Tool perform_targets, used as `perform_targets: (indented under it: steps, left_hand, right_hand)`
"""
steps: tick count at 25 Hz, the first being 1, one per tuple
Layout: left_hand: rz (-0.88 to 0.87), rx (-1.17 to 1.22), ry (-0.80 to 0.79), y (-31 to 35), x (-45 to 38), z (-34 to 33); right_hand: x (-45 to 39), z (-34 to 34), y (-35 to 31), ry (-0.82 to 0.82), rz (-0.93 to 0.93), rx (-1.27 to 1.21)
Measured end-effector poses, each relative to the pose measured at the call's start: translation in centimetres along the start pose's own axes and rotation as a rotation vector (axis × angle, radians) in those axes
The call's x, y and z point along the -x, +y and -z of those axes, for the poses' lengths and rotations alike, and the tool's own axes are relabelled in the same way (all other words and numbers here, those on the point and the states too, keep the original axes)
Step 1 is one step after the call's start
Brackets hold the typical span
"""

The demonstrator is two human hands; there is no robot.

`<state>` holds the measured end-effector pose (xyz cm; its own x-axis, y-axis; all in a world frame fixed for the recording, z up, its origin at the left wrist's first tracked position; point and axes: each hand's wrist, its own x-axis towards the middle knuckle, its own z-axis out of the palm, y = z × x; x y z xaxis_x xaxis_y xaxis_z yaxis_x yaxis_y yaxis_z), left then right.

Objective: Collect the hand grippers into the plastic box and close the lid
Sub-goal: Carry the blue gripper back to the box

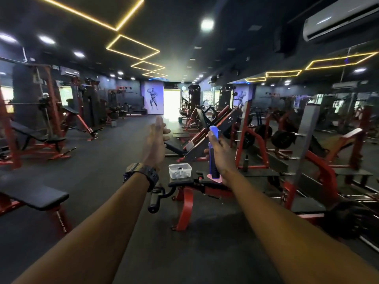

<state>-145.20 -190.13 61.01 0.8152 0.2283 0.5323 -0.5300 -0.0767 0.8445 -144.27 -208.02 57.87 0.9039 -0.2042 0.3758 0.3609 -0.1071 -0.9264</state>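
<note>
Both arms are reaching out in front of the person, over the dark gym floor. The right hand (220, 154) is gripping a blue hand gripper (213, 158), fingers wrapped tight around its handles, and is holding it upright in the air. The top of the hand gripper is poking out above the fist, and its lower end is hanging down in front of a bench (184, 182). Something pink (215, 178) is showing just under that lower end; I cannot tell what it is.

The left hand (155, 140) is lifting up empty beside it, fingers spread and blurred, well apart from the right one. A black watch (143, 174) is sitting on that wrist.

The plastic box (180, 171) is resting on the black pad of the red-framed bench, between the two wrists as I see it. It is looking clear, with something dark lying inside. Whether its lid is on I cannot tell. Red and black gym machines (266, 140) are standing all around.
</note>
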Motion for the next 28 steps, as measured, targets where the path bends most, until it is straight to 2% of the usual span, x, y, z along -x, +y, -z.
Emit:
perform_targets:
  steps: [18,22,28]
  left_hand:
    - [0.099,0.016,0.004,-34.9,-42.4,-10.9]
    - [0.132,0.077,-0.025,-44.2,-51.9,-12.8]
    - [0.235,0.101,-0.026,-54.5,-64.2,-15.4]
  right_hand:
    - [-47.0,-16.1,25.8,-0.050,-0.052,-0.015]
    - [-56.9,-20.0,33.0,-0.019,-0.113,0.002]
    - [-69.3,-24.3,40.7,0.018,-0.216,0.030]
